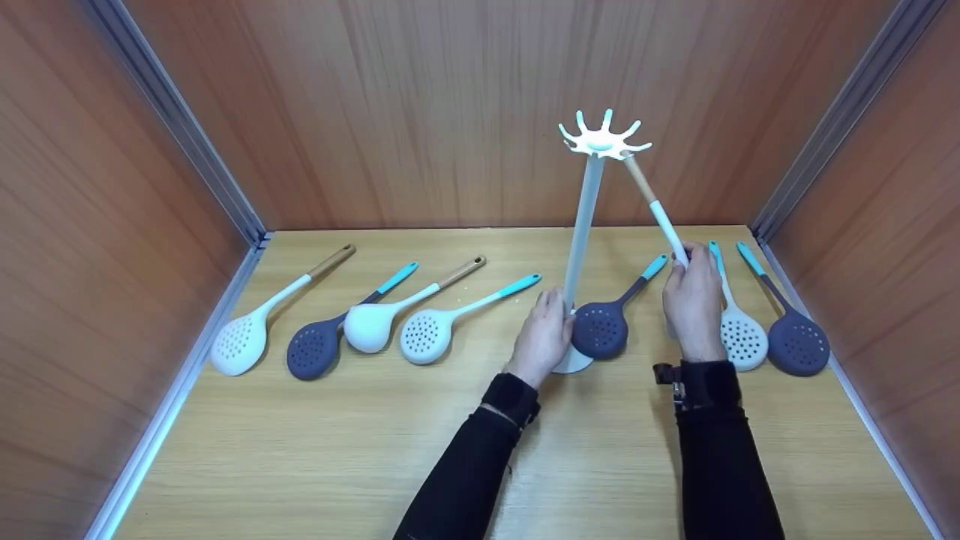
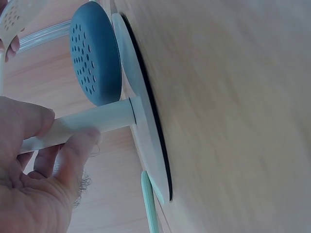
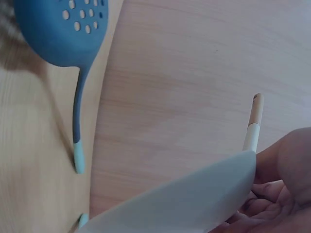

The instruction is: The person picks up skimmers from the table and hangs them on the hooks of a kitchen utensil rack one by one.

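My left hand [image 1: 538, 339] grips the lower pole of a white utensil stand [image 1: 583, 225], just above its round base [image 2: 146, 126]. Several curved prongs ring the top of the stand. In my right hand [image 1: 694, 307] is a white skimmer [image 1: 667, 229] with a wooden handle, pinched at the neck. That handle points up and its tip meets the prongs; whether it is hooked I cannot tell. The holes of its head [image 2: 14, 19] show in the left wrist view, while my right hand mostly hides them from above. Beside the base lies a dark blue skimmer [image 1: 600, 330].
Left of the stand lie a white wooden-handled skimmer [image 1: 240, 343], a dark blue skimmer [image 1: 313, 350], a white ladle [image 1: 369, 327] and a white turquoise-handled skimmer [image 1: 426, 336]. On the right are another white skimmer [image 1: 744, 337] and a dark blue one [image 1: 799, 343]. Wood-look panels enclose the table.
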Action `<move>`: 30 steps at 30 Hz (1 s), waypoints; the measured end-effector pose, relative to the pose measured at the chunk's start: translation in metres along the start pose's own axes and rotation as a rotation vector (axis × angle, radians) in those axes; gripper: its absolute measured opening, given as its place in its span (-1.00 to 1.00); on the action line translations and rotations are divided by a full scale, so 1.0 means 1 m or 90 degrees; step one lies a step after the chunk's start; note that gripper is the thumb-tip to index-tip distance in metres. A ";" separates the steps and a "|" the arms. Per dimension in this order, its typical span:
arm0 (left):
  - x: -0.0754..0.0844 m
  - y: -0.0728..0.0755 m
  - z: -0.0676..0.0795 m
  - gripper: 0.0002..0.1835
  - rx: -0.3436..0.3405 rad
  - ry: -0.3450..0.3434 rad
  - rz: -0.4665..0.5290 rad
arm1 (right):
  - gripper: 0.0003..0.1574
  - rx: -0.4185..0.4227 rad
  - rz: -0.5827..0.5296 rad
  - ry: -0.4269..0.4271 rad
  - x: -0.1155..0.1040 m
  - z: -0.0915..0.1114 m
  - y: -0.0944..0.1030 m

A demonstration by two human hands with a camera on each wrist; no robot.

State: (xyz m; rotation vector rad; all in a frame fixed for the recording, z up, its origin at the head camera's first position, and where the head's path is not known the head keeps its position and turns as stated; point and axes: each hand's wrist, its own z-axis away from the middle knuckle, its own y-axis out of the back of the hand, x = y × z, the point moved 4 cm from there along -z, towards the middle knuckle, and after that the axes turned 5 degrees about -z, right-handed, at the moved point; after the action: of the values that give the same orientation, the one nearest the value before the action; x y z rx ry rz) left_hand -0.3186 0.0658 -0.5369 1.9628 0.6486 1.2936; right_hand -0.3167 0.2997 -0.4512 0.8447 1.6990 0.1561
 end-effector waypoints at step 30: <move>0.000 -0.002 -0.002 -0.76 -0.011 0.028 -0.007 | -0.48 0.034 -0.110 0.028 -0.028 0.006 0.016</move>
State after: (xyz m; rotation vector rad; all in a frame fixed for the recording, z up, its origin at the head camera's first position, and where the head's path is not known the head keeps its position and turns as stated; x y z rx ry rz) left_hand -0.3204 0.0675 -0.5377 1.9187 0.6661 1.3345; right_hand -0.3027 0.2926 -0.4230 0.7334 1.8154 0.0117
